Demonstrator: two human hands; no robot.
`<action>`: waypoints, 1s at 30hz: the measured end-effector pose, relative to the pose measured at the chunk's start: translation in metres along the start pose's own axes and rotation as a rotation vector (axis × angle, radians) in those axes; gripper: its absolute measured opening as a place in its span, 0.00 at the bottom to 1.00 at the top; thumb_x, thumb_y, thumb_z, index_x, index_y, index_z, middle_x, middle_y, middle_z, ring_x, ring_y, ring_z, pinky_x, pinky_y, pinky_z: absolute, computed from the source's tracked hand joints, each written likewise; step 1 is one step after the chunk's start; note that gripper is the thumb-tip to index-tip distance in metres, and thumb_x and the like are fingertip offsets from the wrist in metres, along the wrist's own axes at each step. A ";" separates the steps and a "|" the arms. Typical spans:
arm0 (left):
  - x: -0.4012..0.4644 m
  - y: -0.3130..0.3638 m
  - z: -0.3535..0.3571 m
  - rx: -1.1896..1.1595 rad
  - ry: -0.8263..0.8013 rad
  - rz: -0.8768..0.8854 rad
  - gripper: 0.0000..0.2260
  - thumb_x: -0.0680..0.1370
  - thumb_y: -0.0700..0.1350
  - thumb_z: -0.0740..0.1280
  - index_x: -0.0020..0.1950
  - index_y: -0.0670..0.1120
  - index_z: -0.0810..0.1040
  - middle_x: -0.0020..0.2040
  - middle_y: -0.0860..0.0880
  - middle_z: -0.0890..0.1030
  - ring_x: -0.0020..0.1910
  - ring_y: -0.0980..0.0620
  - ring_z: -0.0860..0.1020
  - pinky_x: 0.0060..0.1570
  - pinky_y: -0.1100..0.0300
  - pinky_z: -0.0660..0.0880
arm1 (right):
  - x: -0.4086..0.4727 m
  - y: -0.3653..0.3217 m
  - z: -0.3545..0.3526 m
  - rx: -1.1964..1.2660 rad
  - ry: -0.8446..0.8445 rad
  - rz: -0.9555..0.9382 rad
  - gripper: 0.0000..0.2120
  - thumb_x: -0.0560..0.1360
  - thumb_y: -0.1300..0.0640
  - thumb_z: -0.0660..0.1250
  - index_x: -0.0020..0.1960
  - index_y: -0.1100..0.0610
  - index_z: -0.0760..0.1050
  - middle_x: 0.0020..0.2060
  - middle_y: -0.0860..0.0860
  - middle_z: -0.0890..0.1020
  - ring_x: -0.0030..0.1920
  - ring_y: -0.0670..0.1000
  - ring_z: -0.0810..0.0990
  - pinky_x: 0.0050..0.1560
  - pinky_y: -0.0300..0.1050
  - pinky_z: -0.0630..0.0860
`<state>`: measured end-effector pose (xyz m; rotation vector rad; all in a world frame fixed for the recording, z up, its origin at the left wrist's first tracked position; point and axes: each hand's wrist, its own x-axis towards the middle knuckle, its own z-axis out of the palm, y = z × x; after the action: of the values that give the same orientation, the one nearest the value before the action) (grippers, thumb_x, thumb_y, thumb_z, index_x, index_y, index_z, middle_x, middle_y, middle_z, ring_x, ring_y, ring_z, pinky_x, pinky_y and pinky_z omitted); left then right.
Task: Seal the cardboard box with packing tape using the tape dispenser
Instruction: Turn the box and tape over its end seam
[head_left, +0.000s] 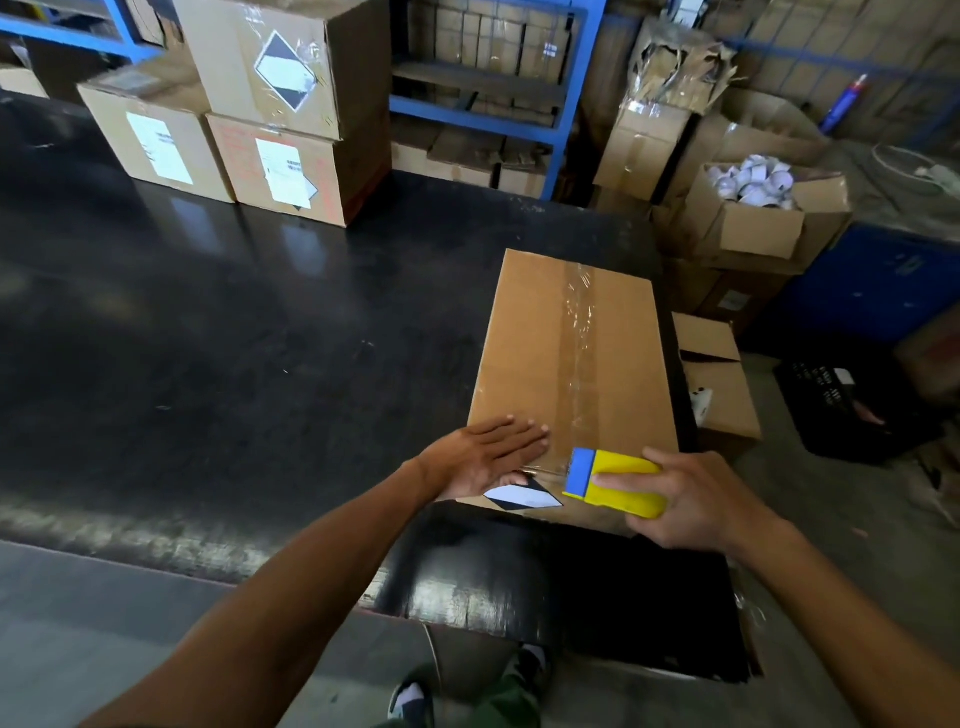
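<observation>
**Tape run reaching the near edge of the box**

The cardboard box (540, 353) is lying on the black table (218, 332), right of centre, its long axis running near-to-far and leaning slightly right at the far end. A strip of clear packing tape (581, 332) is running along that axis down the top seam, wrinkled at the far end.

The left hand (488, 454) is lying flat and open, palm down, pressing on the near left part of the box top, fingers pointing right toward the seam. The right hand (701, 499) is closed around the yellow tape dispenser (618, 480), whose blue head is pointing left and sitting at the near edge of the box, right on the seam line. A stretch of tape seems to be spanning from the head to the box corner; whether it is cut, cannot tell.

A black-and-white diamond label (522, 498) is showing on the near face just below the left hand.

Judgement: the seam is nearly covered, and the next move turns on pulling the dispenser down over the near edge, along the box's long axis toward the person. The right hand is doing that; the left is bracing beside the seam.
</observation>
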<state>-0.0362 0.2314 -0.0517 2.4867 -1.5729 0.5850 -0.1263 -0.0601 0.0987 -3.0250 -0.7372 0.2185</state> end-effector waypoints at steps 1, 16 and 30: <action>0.000 0.000 -0.003 -0.014 -0.002 -0.011 0.25 0.85 0.54 0.60 0.79 0.42 0.66 0.79 0.45 0.66 0.78 0.48 0.64 0.75 0.48 0.63 | 0.000 0.000 0.000 -0.011 0.000 -0.002 0.24 0.63 0.36 0.64 0.59 0.32 0.78 0.41 0.49 0.81 0.31 0.53 0.80 0.29 0.44 0.76; -0.001 0.000 -0.004 0.024 0.016 -0.063 0.26 0.85 0.55 0.59 0.76 0.39 0.69 0.76 0.42 0.70 0.76 0.45 0.68 0.72 0.47 0.69 | -0.008 0.021 -0.001 -0.036 0.002 -0.035 0.26 0.67 0.34 0.63 0.65 0.31 0.72 0.40 0.48 0.76 0.32 0.52 0.76 0.31 0.43 0.73; 0.001 0.008 -0.029 0.087 -0.079 -0.083 0.28 0.83 0.57 0.60 0.77 0.41 0.69 0.75 0.39 0.71 0.75 0.41 0.68 0.76 0.39 0.60 | -0.062 0.092 0.012 0.069 -0.006 -0.094 0.29 0.64 0.40 0.69 0.65 0.34 0.72 0.40 0.49 0.77 0.27 0.51 0.75 0.26 0.38 0.66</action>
<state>-0.0502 0.2367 -0.0255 2.6557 -1.4929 0.5620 -0.1406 -0.1706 0.0898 -2.9177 -0.8508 0.2452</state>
